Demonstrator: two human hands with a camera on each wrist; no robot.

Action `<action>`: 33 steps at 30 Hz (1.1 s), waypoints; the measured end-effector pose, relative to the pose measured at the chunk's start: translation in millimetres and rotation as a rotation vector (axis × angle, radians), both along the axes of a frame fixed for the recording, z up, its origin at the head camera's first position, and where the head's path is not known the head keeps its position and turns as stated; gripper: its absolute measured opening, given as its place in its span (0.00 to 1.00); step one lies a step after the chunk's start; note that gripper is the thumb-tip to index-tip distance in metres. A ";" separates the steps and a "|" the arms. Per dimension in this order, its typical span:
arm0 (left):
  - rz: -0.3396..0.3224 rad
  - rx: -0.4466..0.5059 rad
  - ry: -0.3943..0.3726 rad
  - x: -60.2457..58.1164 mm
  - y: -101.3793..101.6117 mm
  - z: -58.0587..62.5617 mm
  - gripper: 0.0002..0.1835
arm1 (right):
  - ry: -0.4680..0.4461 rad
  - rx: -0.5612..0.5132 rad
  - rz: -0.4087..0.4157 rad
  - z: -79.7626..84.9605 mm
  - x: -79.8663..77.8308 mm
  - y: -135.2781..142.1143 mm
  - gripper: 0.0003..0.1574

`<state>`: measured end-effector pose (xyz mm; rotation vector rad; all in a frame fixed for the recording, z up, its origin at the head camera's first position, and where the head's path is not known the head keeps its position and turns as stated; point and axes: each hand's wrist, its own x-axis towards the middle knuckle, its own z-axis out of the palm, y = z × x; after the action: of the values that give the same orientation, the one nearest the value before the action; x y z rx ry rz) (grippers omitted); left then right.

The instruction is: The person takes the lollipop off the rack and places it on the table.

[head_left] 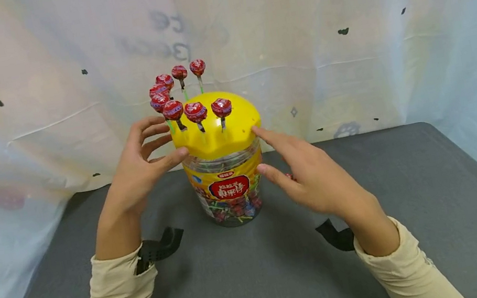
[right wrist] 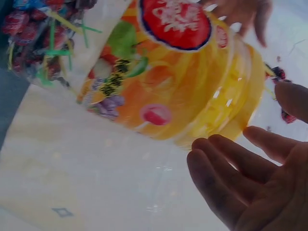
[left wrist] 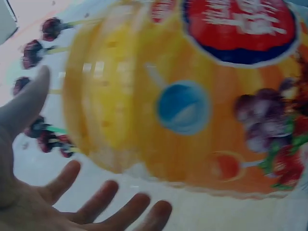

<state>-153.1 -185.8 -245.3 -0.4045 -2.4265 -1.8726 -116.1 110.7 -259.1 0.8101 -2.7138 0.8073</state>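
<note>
A clear plastic jar (head_left: 228, 189) with an orange label stands upright on the table, full of wrapped lollipops (head_left: 235, 208). Its domed yellow lid (head_left: 237, 117) carries several red-wrapped lollipops (head_left: 221, 107), stuck in by their sticks along its left, front and back. My left hand (head_left: 133, 165) is spread beside the lid's left side, thumb tip by the lower edge. On the other side my right hand (head_left: 314, 173) has its index fingertip at the lid's right edge, thumb beside the label. In the right wrist view, the right fingers (right wrist: 211, 178) are loosely extended and grip nothing.
A dark grey table (head_left: 262, 283) lies under the jar. A pale patterned curtain (head_left: 292, 70) hangs close behind the table's back edge. Part of a red wrapped lollipop (head_left: 289, 176) shows behind my right hand. Black straps (head_left: 160, 248) sit at both wrists.
</note>
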 end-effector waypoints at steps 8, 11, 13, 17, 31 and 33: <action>-0.082 0.076 -0.001 -8.7 6.9 -9.8 0.42 | 0.062 0.011 0.008 2.3 7.1 -2.4 0.43; -0.074 0.074 -0.009 -7.0 7.4 -9.3 0.42 | 0.063 0.003 0.007 2.4 7.1 -2.5 0.42; -0.056 0.066 -0.021 -5.1 7.6 -7.4 0.42 | 0.063 -0.002 0.008 2.6 7.1 -2.9 0.42; -0.008 0.041 -0.050 -0.3 8.5 -1.5 0.43 | 0.059 -0.026 0.014 1.8 3.8 -3.9 0.42; 0.107 -0.148 -0.048 15.8 10.9 11.2 0.48 | 0.019 -0.075 0.039 -4.8 -9.3 -3.8 0.43; 0.112 -0.169 -0.033 16.0 10.6 12.0 0.48 | 0.052 -0.115 0.051 -2.1 -11.2 -5.3 0.42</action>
<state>-137.0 -175.2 -233.3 -0.2415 -2.5800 -1.6499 -127.4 105.4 -261.2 0.8648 -2.5847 0.9303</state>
